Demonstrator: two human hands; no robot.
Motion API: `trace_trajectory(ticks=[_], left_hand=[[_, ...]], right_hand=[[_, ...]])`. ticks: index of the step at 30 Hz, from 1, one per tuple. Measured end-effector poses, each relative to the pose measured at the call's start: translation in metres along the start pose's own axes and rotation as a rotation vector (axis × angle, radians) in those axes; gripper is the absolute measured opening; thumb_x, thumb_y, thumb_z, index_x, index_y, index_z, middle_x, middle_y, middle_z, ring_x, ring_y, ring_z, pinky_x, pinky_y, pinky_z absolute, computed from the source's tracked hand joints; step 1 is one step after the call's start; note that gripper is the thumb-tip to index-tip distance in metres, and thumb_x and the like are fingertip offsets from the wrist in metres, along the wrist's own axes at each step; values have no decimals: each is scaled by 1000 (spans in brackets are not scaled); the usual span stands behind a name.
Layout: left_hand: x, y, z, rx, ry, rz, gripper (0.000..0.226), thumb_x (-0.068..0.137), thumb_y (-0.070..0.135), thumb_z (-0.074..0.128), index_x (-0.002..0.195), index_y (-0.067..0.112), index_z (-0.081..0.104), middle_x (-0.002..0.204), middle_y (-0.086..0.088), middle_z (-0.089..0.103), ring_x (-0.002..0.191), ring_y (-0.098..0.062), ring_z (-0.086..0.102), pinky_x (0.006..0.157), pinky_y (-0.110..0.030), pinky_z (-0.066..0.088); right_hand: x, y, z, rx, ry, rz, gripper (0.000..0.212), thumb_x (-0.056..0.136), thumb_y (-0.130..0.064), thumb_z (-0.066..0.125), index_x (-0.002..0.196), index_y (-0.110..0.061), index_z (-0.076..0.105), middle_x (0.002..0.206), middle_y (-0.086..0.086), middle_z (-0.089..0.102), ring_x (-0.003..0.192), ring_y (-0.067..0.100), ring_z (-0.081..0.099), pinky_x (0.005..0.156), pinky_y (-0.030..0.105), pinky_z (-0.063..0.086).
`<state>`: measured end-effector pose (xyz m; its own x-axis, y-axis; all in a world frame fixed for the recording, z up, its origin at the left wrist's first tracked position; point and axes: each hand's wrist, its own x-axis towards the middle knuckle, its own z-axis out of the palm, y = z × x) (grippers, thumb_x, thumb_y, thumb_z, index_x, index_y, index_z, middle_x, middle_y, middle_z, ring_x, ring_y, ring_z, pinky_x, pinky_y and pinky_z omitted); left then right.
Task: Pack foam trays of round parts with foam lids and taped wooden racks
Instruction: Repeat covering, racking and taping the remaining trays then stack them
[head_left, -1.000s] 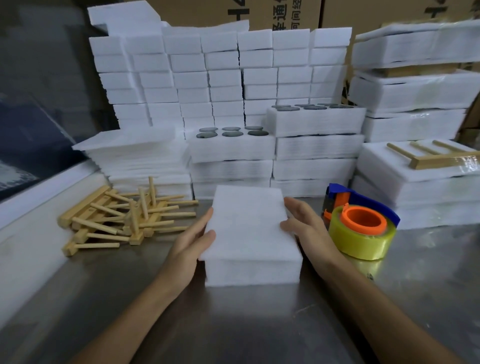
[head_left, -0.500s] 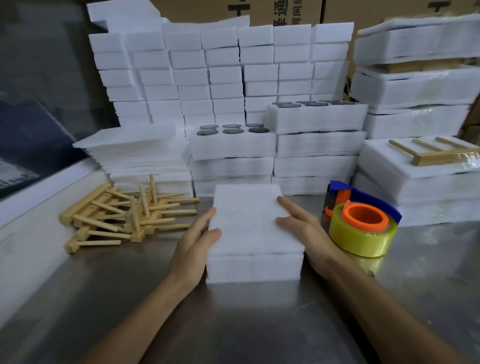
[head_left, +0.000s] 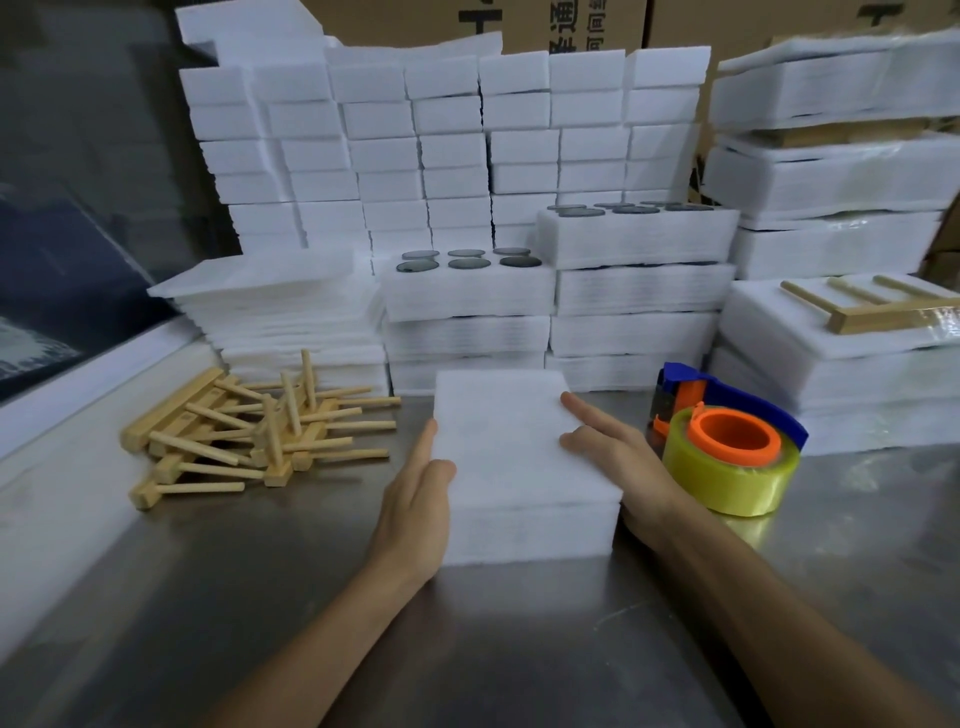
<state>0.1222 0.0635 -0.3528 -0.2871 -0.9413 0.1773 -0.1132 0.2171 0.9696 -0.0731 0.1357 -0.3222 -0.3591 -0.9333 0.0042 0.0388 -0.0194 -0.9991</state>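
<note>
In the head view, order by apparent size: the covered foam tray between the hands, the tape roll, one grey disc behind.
1. Foam tray
2. Tape roll
3. Grey disc, though it lies farther from the camera, so it looks smaller.

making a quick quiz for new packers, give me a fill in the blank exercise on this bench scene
1. Both hands, the left hand and the right hand, press against the sides of a white ____ block.
2. The tape roll has an ____ core.
3. The loose wooden racks lie to the ____ of the covered foam tray.
4. The open foam tray behind shows ____ round parts.

Missing words: foam; orange; left; six
</note>
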Motion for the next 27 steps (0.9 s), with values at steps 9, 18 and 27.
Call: trace_trajectory(ticks=[9, 18, 27], left_hand=[[9, 6, -17, -5, -15, 35, 51, 78, 37, 50, 125, 26, 64, 121, 10, 66, 116, -12, 59, 104, -35, 44], [29, -13, -81, 1296, 441, 131, 39, 85, 26, 69, 123, 27, 65, 144, -15, 31, 120, -35, 29, 94, -52, 31], [31, -12, -88, 1199, 549, 285, 17, 78, 16, 77, 95, 21, 77, 135, -13, 46, 118, -39, 35, 91, -57, 31]], right_hand=[[4, -3, -5, -56, -28, 4, 55, 92, -12, 59, 142, -30, 47, 120, -6, 64, 102, 13, 67, 90, 27, 53], [5, 1, -7, -40, -39, -4, 53, 91, -12, 59, 140, -31, 49, 107, -12, 67, 91, 7, 70, 76, 20, 55], [8, 4, -8, -20, -48, -15, 54, 91, -14, 60, 141, -33, 49, 112, -11, 66, 97, 11, 69, 86, 26, 55]])
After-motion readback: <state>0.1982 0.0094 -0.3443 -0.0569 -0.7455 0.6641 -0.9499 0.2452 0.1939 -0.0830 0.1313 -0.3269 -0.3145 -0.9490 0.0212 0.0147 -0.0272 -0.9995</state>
